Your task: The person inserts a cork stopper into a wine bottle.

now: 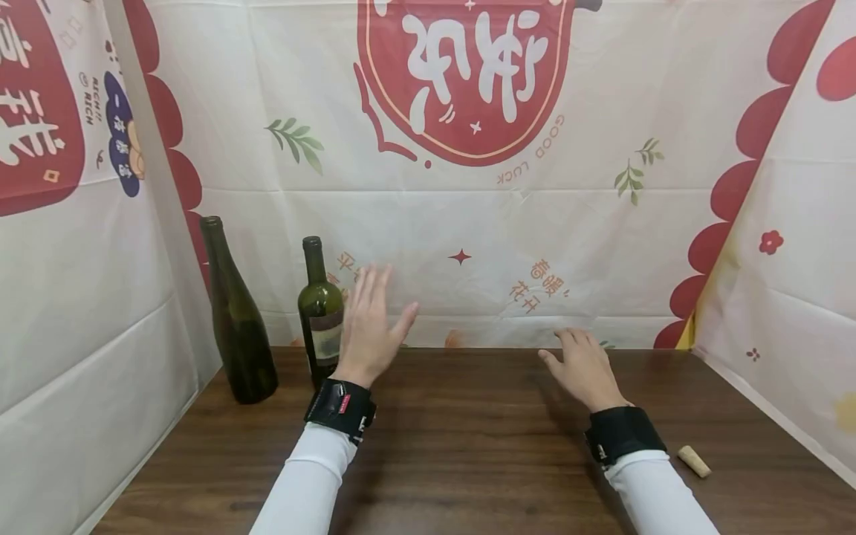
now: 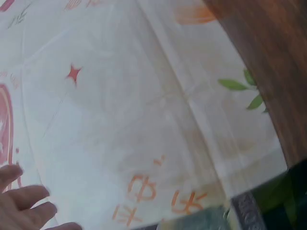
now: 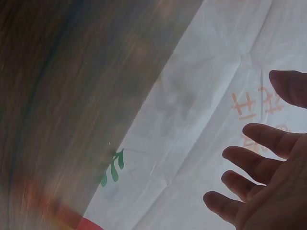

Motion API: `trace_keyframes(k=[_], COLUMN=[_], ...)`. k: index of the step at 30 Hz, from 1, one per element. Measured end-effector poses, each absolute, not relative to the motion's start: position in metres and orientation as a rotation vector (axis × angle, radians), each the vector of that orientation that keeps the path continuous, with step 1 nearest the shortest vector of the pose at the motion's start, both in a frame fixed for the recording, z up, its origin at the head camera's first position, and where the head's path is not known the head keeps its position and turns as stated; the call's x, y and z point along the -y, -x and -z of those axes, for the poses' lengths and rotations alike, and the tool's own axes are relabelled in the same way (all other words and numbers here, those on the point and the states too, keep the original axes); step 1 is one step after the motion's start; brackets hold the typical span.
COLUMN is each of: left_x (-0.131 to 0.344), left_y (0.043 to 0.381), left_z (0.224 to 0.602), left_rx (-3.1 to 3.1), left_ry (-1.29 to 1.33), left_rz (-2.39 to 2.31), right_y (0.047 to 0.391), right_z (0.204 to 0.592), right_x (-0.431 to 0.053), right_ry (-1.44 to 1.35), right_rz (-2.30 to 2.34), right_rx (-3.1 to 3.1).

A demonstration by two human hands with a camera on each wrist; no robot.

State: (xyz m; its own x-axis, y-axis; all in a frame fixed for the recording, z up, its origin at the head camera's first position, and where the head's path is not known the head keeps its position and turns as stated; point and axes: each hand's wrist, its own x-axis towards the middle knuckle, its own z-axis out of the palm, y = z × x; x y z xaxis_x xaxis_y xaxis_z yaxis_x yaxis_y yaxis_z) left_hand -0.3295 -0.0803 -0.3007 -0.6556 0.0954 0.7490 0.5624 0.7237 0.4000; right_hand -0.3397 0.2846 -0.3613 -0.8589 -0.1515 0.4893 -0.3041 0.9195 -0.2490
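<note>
My left hand (image 1: pixel 369 327) is raised with its fingers straight, just right of a green wine bottle (image 1: pixel 325 297) with a pale label, and hides part of it. In the left wrist view that bottle's label (image 2: pixel 196 221) shows along the bottom edge; whether hand and bottle touch, I cannot tell. Over the table's right half hovers my right hand (image 1: pixel 584 368), fingers spread and holding nothing, as the right wrist view also shows. A cork (image 1: pixel 694 461) lies on the table to the right of that wrist.
Further left stands a taller dark green bottle (image 1: pixel 242 327), upright. The brown wooden table (image 1: pixel 461 438) is enclosed at the back and sides by printed white cloth (image 1: pixel 414 223). Black bands wrap both wrists.
</note>
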Motion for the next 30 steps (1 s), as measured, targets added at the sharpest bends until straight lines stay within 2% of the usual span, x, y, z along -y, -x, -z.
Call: trace_keyframes(k=[7,12,19,30], left_x=[0.097,0.110,0.123,0.138], left_y=[0.333,0.336,0.342,0.352], left_z=[0.289,0.289,0.302,0.326], left_rx=[1.838,1.717,1.783,2.021], left_ry=[0.455,0.278,-0.016,-0.183], left_rz=[0.826,0.896,1.057,1.151], right_y=[0.338,0.332,0.325,0.318], right_z=[0.348,0.342,0.337,0.336], right_x=[-0.298,-0.312,-0.331,-0.341], right_ry=[-0.239,-0.152,-0.044,0.033], right_rz=[-0.488,-0.508,-0.506,-0.567], right_rx=[2.693,2.752,2.826,2.920])
